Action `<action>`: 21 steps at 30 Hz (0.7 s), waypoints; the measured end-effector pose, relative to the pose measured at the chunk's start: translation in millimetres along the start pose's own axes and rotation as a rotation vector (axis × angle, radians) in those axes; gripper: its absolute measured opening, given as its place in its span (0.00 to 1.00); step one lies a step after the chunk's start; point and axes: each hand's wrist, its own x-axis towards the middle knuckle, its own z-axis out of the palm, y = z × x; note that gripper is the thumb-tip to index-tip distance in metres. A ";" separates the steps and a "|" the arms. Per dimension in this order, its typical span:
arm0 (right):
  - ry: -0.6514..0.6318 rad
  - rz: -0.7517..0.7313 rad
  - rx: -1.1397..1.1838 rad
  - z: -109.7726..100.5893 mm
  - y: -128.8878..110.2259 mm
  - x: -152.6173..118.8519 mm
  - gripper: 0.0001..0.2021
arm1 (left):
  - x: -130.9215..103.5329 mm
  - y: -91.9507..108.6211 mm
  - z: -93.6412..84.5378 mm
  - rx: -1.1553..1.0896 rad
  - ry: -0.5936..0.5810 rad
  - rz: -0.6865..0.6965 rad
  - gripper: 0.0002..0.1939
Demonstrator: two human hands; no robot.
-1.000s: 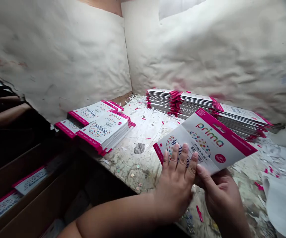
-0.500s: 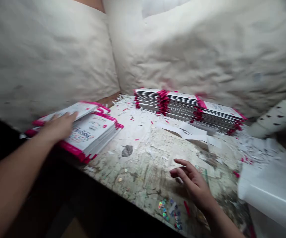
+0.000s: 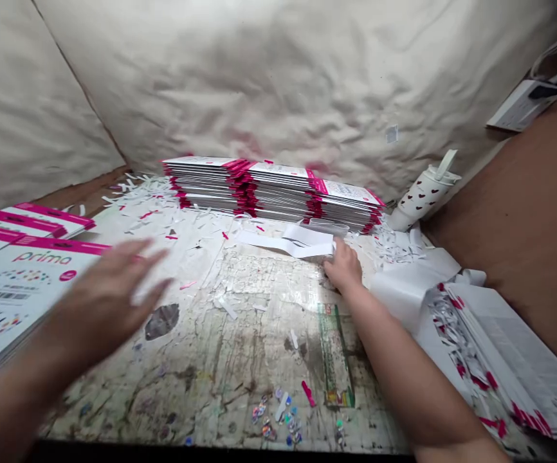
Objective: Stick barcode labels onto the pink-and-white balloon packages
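Note:
My right hand (image 3: 345,265) reaches to the middle of the table, its fingers closed on the right end of a white paper strip (image 3: 302,242). The strip is long and lies bent, with a dark slit along it. At the left, my left hand (image 3: 102,296) is blurred by motion, its fingers apart and holding nothing. It hovers by the right edge of a stack of white and pink printed packets (image 3: 22,283), the top one marked "prima". Whether the hand touches the packet I cannot tell.
Stacked packets (image 3: 278,190) line the back wall. A white tumbler (image 3: 418,199) with dark red hearts stands behind paper shreds. At the right lie white sheets (image 3: 404,283) and more packets (image 3: 524,341). Sequins (image 3: 278,418) and pink scraps (image 3: 308,393) dot the worn tabletop (image 3: 259,321).
The view has swung right. My left hand has come off the left packets and moved right. My right hand has gone forward from above the table and taken the paper strip's end.

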 end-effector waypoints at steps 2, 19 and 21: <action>-0.052 -0.104 -0.039 2.5 -5.3 -0.6 0.20 | 17.8 50.8 33.1 -0.050 -0.102 0.213 0.26; -0.322 -0.714 0.104 -126.4 -53.8 -32.8 0.23 | 2.0 158.1 70.4 -0.305 -0.836 0.402 0.36; -0.201 -0.685 -0.051 -132.7 -88.3 25.5 0.18 | 1.1 162.0 67.2 -0.324 -0.899 0.375 0.37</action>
